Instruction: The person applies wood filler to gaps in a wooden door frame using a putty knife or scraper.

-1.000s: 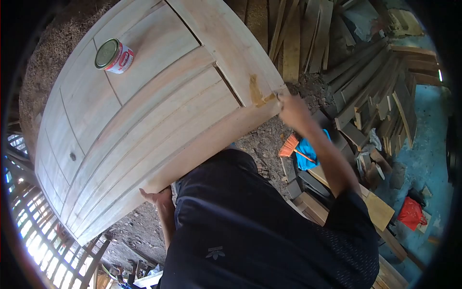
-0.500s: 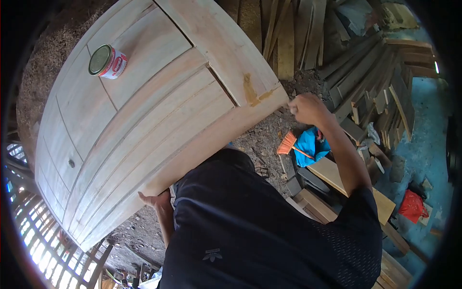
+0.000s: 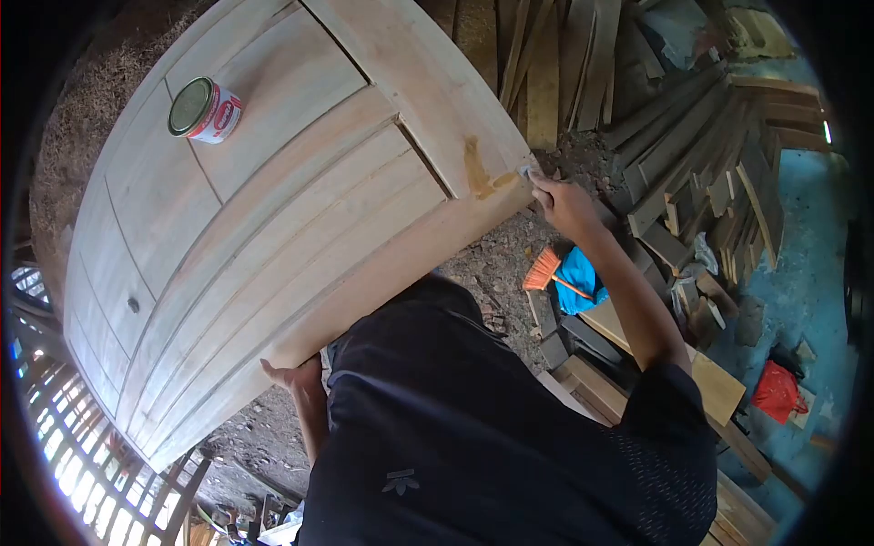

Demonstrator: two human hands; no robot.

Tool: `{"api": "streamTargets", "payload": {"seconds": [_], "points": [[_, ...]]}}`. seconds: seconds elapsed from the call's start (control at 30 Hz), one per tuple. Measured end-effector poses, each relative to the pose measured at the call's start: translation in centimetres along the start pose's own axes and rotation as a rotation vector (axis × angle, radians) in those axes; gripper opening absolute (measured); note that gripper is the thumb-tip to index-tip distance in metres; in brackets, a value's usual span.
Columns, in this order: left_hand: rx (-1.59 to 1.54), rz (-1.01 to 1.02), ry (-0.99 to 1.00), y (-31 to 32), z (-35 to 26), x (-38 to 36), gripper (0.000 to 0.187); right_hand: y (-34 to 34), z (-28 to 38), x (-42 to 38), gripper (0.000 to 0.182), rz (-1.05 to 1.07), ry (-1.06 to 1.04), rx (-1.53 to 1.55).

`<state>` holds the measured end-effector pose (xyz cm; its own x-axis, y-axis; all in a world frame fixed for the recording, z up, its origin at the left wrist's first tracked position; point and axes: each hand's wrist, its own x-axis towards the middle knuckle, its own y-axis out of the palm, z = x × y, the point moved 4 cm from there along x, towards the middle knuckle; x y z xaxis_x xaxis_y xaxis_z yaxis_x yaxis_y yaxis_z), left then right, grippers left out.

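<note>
A pale wooden panel door [image 3: 300, 218] lies in front of me, its near edge by my lap. My left hand [image 3: 296, 375] grips this edge, the thumb showing and the fingers hidden underneath. At the right corner, my right hand [image 3: 563, 202] is closed, with a small whitish piece [image 3: 525, 170] at its fingertips touching the wood. I cannot make out what that piece is. Beside it, brownish filler-like smears [image 3: 475, 173] mark the door around a joint. A tin with a red and white label [image 3: 217, 118] stands on the door's far left part.
Stacked planks [image 3: 674, 146] lie at the upper right. An orange broom [image 3: 543, 269] and a blue bag [image 3: 575, 278] are on the rubble-strewn ground below my right arm. Further right, a red bag [image 3: 776, 391] lies on the bluish floor. A slatted lattice [image 3: 82, 446] is at the lower left.
My right hand has moved slightly left and onto the door's corner, and the whitish piece at its fingertips now shows. My left hand and the tin have stayed put.
</note>
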<state>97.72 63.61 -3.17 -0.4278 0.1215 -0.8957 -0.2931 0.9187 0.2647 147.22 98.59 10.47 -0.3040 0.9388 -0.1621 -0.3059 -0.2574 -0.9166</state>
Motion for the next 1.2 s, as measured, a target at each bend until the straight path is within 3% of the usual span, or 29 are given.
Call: {"api": "streamTargets", "payload": {"seconds": [0.03,0.1,0.13,0.2,0.23,0.3,0.37,0.43,0.47,0.53,0.67,0.73,0.77,0.83,0.87,0.97,1.03,1.07,1.13,1.2], "points": [[-0.02,-0.015,-0.032,0.1,-0.1,-0.3,0.078,-0.3,-0.8,0.1,0.024,0.0,0.001,0.005],[-0.041,-0.018,-0.066,0.3,0.0,-0.3,0.078,-1.5,-1.1,0.7,0.026,0.322,-0.046,-0.171],[-0.037,0.004,-0.076,-0.1,0.0,-0.4,0.079,-2.3,-0.8,0.6,0.026,0.322,-0.031,-0.167],[-0.054,0.039,-0.068,-0.1,0.0,0.1,0.08,-3.8,1.5,3.0,0.019,0.12,0.01,-0.167],[-0.03,0.054,-0.053,-0.2,0.0,0.4,0.081,-2.0,2.6,3.0,0.019,0.122,0.001,-0.159],[-0.007,0.067,-0.033,-0.3,0.0,0.1,0.081,2.4,3.1,0.7,0.01,0.049,0.174,-0.225],[-0.029,0.041,-0.005,0.2,0.4,-0.3,0.083,2.2,4.5,-0.3,0.012,0.075,0.068,-0.191],[-0.01,0.033,-0.011,0.1,0.2,0.2,0.083,-0.2,6.4,-1.2,0.012,0.511,0.035,-0.067],[-0.001,0.028,-0.014,0.0,0.3,0.4,0.083,-0.4,6.2,-0.7,0.012,0.514,0.037,-0.071],[0.005,0.047,-0.023,-0.2,0.3,0.5,0.083,-1.4,5.8,1.6,0.014,0.141,0.201,-0.085],[0.008,0.047,-0.039,0.5,0.6,-0.4,0.081,4.1,9.8,-1.4,0.015,0.204,0.258,-0.137],[0.021,0.045,-0.015,0.7,0.6,-0.6,0.082,4.2,12.6,-3.7,0.015,0.342,-0.084,-0.027],[0.022,0.045,0.006,0.8,0.8,-0.6,0.083,3.5,12.5,-3.0,0.015,0.342,-0.084,-0.03],[0.001,0.07,-0.015,0.4,0.8,-0.4,0.083,1.3,11.1,-0.5,0.016,0.1,0.16,-0.027],[-0.004,0.096,-0.033,0.2,0.5,-0.4,0.083,2.2,11.2,-0.7,0.016,0.106,0.156,-0.027],[-0.011,0.112,-0.058,0.2,0.4,-0.3,0.083,4.1,11.9,-1.9,0.016,0.201,0.119,-0.129],[0.001,0.121,-0.029,0.6,0.6,-1.2,0.082,3.3,13.3,-3.8,0.017,0.437,-0.078,-0.088],[0.003,0.127,0.001,0.8,0.9,-1.2,0.082,2.6,13.2,-2.9,0.017,0.433,-0.084,-0.097],[-0.016,0.101,-0.017,0.5,0.9,-0.7,0.082,0.4,12.3,-0.5,0.017,0.09,0.133,-0.021],[-0.014,0.071,-0.033,0.0,0.5,-0.7,0.081,3.0,11.1,-1.5,0.019,0.103,0.107,-0.048]]}}
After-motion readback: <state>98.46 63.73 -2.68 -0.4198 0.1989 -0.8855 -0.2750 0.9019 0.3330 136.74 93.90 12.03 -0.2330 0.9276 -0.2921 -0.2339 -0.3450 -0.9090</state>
